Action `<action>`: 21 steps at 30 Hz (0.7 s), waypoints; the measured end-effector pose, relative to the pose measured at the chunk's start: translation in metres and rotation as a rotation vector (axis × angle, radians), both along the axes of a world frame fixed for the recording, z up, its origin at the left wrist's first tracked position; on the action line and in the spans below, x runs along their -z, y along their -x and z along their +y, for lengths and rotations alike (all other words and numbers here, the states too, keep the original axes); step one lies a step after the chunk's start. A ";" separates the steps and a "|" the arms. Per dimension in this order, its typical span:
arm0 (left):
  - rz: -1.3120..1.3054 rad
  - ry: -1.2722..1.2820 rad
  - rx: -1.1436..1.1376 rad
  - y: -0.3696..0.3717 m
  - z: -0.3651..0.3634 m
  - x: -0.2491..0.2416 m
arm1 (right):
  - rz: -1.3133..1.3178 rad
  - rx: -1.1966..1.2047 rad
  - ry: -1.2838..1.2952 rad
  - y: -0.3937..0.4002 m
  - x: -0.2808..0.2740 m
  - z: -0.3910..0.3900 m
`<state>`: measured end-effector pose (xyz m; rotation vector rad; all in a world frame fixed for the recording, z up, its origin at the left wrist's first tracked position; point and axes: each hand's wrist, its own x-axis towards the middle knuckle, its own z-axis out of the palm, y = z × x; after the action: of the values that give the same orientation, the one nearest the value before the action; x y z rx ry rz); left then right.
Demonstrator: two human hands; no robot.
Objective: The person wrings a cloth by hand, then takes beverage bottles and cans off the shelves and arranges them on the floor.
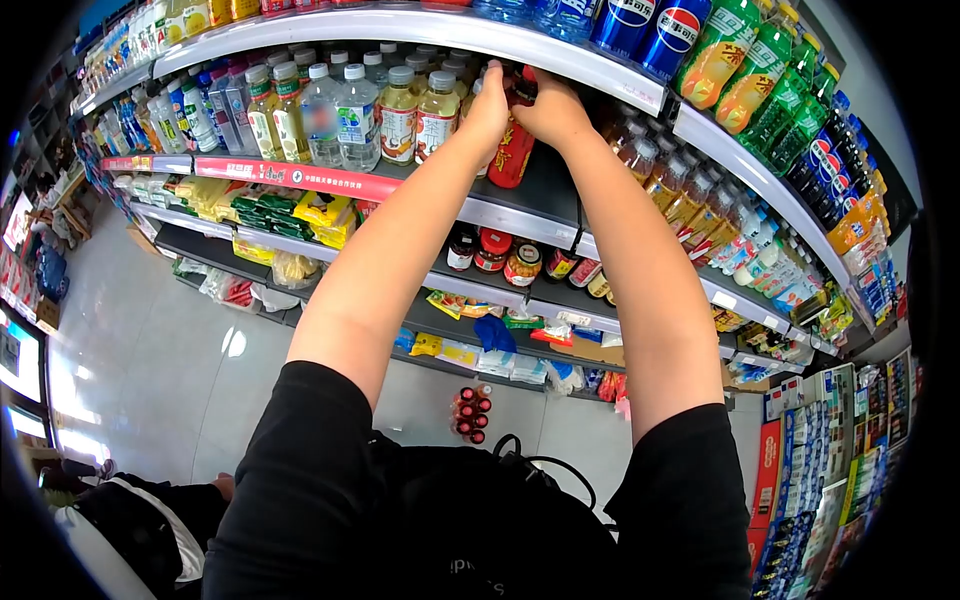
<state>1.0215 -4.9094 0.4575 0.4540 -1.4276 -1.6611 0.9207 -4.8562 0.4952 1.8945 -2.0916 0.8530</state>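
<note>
Both arms reach up to a shelf of drinks. My left hand [487,112] is at the left side of a red bottle [511,155] standing near the shelf's front edge. On the bottle's other side, near its top, is my right hand [552,108], with fingers bent and partly hidden. Whether either hand grips the bottle cannot be made out. Bottles with pale yellow contents and red-and-white labels [436,115] stand just left of my left hand. Right of my right hand, several amber drink bottles [668,180] stand in rows.
Cola and green drink bottles [738,60] fill the shelf above. Jars [491,250] and packets [325,215] lie on lower shelves. A group of dark red bottles [471,412] stands on the floor [420,395]. Another person [125,530] is at the lower left.
</note>
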 end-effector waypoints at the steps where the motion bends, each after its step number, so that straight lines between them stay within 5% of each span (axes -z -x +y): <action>1: 0.041 -0.044 0.014 -0.002 0.004 0.001 | 0.022 0.009 0.077 0.003 0.005 -0.001; 9: 0.136 -0.370 0.126 -0.021 0.046 0.025 | 0.070 -0.106 0.447 -0.009 0.022 0.042; 21: 0.504 -0.918 0.225 -0.017 0.098 0.064 | 0.119 -0.167 0.325 -0.046 0.063 0.121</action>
<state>1.0388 -4.8118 0.3930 0.3250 -0.2988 -2.3593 0.9669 -4.7347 0.4319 1.9064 -1.6288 1.0169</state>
